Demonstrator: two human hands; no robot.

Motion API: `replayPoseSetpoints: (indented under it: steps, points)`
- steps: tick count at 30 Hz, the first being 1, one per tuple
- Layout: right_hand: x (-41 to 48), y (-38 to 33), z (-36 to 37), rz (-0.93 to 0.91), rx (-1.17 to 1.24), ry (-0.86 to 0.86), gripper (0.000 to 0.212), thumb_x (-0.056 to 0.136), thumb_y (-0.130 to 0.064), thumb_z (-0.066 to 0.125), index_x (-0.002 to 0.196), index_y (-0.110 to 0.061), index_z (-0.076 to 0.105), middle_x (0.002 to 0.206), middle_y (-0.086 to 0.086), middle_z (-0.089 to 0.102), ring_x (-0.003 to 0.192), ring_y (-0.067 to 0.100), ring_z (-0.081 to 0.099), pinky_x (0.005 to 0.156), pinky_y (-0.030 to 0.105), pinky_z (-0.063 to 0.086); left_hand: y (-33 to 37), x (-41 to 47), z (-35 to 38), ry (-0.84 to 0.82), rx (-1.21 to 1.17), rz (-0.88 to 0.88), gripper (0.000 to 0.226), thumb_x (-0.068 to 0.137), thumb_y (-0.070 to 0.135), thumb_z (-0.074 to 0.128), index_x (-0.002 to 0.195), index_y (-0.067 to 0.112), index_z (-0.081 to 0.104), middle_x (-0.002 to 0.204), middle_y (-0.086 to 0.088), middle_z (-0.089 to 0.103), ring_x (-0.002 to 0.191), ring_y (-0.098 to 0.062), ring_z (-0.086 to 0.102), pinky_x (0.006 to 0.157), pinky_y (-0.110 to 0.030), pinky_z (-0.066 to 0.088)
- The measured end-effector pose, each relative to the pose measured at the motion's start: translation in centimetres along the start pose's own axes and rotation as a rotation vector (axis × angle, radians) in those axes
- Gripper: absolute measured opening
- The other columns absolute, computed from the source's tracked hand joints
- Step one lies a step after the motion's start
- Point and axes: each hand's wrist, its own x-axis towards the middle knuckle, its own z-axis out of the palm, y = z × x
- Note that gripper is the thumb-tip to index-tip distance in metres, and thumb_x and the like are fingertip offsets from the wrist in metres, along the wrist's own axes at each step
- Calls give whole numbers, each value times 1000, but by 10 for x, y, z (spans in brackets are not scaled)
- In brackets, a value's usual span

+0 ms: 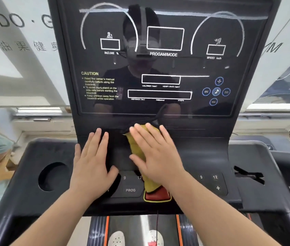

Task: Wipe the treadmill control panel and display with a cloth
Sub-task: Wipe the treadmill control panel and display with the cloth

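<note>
the right hand (155, 155) lies flat, fingers spread, pressing the yellow cloth (140, 150) onto the control panel (202, 157). the cloth's long axis runs toward the display (158, 68), directly ahead of the fingertips. the left hand (94, 157) rests spread beside it, bare.

Bare forearms (66, 215), white perforated shoes (116, 238)

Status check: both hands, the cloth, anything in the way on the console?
Left hand flat on control panel, empty. Right hand flat, pressing yellow cloth onto it, below display. Black cord lies at cloth's top edge.
</note>
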Motion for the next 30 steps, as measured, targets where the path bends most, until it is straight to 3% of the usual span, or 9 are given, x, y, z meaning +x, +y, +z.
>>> replayPoseSetpoints:
  steps: [5, 10, 18, 23, 30]
  points:
    - [-40, 47, -12, 356, -128, 62, 76, 97, -61, 41, 157, -14, 37, 155, 7, 48, 146, 33, 38, 123, 58, 24, -13, -1, 1, -16, -48, 51, 92, 75, 42, 55, 158, 19, 22, 170, -1, 7, 156, -25, 12, 122, -58, 16]
    - [-25, 30, -9, 493, -97, 119, 78, 95, -62, 42, 146, -3, 50, 144, 15, 56, 138, 41, 44, 119, 59, 30, -26, -1, 0, -2, -84, 90, 90, 75, 40, 58, 157, 19, 27, 170, -2, 12, 155, -25, 15, 122, -59, 19]
    - [24, -61, 1, 264, -112, 14, 84, 96, -67, 44, 154, -7, 38, 151, 11, 49, 143, 36, 39, 124, 52, 25, -47, -1, -10, 36, -74, 82, 88, 76, 45, 58, 156, 19, 32, 169, -7, 15, 154, -31, 19, 121, -58, 18]
    - [21, -55, 2, 166, -106, -1, 79, 97, -63, 48, 159, -17, 31, 160, 2, 41, 150, 28, 32, 126, 51, 20, -39, 1, -4, -2, -94, 82, 89, 75, 46, 57, 156, 20, 32, 169, -12, 8, 155, -37, 10, 121, -60, 16]
    - [-27, 23, -4, 555, -66, 126, 69, 97, -56, 45, 152, -13, 46, 152, 10, 51, 146, 36, 36, 121, 60, 26, -49, 0, -2, -22, -111, 101, 88, 75, 41, 59, 156, 20, 31, 170, -7, 7, 156, -32, 8, 120, -64, 18]
